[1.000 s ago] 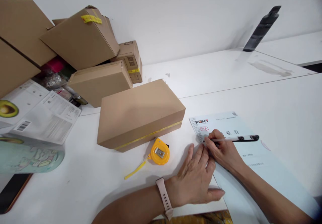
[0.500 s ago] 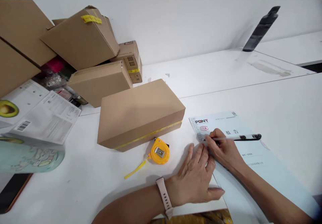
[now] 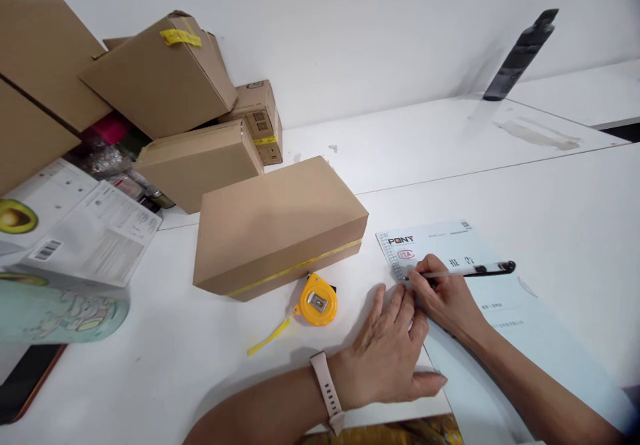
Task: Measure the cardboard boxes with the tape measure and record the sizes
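My right hand is closed round a pen whose tip touches the upper left corner of a pale blue printed sheet. My left hand lies flat with fingers stretched out, pressing the sheet's left edge; a pink watch strap is on its wrist. A yellow tape measure with a short length of tape pulled out lies just left of my left hand. Behind it stands a closed brown cardboard box with a yellow tape band along its side.
More cardboard boxes are piled at the back left against the wall. Printed leaflets and a light green package lie at the left. A dark slanted object leans at the back right. The white table stretches to the right.
The pen in my right hand has shifted slightly back and forth over the sheet's corner. My left hand and the other things have stayed where they were.
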Tool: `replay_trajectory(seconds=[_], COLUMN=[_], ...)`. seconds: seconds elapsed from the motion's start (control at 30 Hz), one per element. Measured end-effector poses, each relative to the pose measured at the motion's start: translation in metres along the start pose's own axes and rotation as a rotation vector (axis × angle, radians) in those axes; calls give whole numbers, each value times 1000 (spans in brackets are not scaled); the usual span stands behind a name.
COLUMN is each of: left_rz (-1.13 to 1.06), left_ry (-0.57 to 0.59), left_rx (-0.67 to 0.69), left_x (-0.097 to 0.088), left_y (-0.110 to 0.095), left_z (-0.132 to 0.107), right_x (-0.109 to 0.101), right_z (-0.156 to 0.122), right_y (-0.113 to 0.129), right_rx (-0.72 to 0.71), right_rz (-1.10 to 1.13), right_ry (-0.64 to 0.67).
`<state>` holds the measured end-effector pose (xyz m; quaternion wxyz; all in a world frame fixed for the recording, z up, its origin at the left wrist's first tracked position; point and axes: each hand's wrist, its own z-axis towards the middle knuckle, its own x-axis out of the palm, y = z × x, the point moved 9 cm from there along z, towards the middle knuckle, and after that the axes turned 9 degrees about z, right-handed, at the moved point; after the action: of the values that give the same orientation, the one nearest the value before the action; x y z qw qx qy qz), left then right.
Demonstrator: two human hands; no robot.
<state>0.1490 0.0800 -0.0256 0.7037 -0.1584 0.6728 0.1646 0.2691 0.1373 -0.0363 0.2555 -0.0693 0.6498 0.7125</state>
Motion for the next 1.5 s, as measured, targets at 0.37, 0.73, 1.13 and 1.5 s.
replay_trajectory(seconds=[0.37, 0.73, 1.13, 1.5], left_rz=[-99, -57, -16, 4], left_ry=[22, 26, 7, 2], left_rx=[-8, 1, 1, 3], left_x=[4, 2, 0, 1], left_y=[0, -1, -1, -2], left_z=[-1, 0, 0, 0], right_x=[-3, -1, -4, -5], right_z=[1, 1, 1, 1], right_y=[-1, -2, 1, 1], right_rx=[-3, 5, 4, -22], right_rz=[-8, -11, -2, -3], right_ry=[-29, -14, -41, -51])
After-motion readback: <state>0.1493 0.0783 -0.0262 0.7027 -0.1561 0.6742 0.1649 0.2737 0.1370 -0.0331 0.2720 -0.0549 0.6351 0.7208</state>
